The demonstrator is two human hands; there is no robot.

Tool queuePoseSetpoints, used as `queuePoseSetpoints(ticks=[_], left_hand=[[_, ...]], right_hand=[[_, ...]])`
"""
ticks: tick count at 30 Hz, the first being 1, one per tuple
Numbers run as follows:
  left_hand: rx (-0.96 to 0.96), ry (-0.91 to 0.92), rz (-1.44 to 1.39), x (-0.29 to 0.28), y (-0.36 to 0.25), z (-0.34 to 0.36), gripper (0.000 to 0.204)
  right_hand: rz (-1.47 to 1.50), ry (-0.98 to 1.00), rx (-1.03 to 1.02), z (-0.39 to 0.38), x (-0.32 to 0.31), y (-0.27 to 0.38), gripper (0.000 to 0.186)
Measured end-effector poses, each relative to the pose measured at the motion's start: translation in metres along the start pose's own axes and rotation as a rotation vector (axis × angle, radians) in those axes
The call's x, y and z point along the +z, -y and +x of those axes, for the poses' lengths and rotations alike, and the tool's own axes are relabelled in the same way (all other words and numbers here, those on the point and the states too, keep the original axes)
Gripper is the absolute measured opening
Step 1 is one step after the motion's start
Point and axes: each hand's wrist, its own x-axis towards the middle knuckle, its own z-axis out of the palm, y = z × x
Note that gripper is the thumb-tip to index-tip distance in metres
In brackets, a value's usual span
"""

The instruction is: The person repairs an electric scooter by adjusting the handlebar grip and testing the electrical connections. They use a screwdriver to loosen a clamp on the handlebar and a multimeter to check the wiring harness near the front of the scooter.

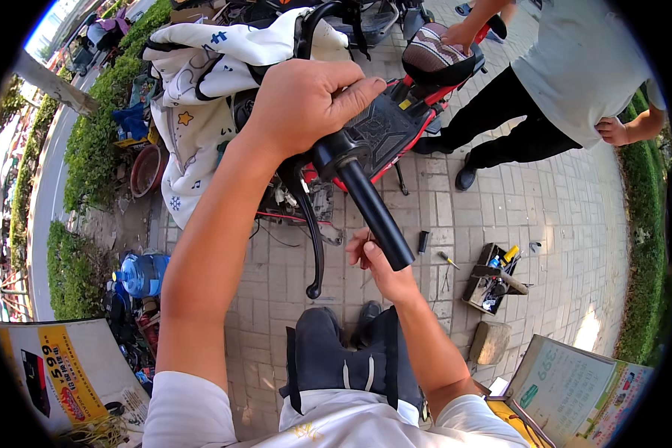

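My left hand (306, 104) is closed at the middle of the scooter's handlebar, its thumb lying on top; the fingertips are hidden. Next to it a black handlebar grip (377, 216) slants toward me, with a black brake lever (311, 239) hanging to its left. Under the grip's end is my right hand (384, 269), fingers pinched together; what they hold is too thin and partly covered to name. Behind the handlebar lies the red and black scooter (377, 138), with a white quilted cover (201, 97) draped at its left.
On the paving at right are a short black cylinder (423, 241), a screwdriver (448, 259), an open toolbox (474, 287) and a block (490, 342). A person (575, 82) stands by the seat (433, 52). A blue water jug (143, 274) and red basin (148, 170) stand left.
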Motion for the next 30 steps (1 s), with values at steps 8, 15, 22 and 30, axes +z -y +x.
queuePoseSetpoints(ticks=[8,15,22,30], left_hand=[[0.049,0.04,-0.206,-0.004,0.012,0.006,0.055],[0.05,-0.11,-0.277,0.015,-0.003,-0.007,0.051],[0.05,-0.078,-0.252,0.009,0.0,-0.007,0.05],[0.06,-0.059,-0.266,-0.001,0.011,0.002,0.043]], right_hand=[[-0.201,0.169,-0.503,0.08,-0.008,0.015,0.031],[-0.127,0.23,-0.741,0.111,-0.006,0.0,0.037],[-0.05,0.277,-0.733,0.114,0.01,0.012,0.037],[-0.047,0.294,-0.868,0.124,0.022,0.007,0.038]])
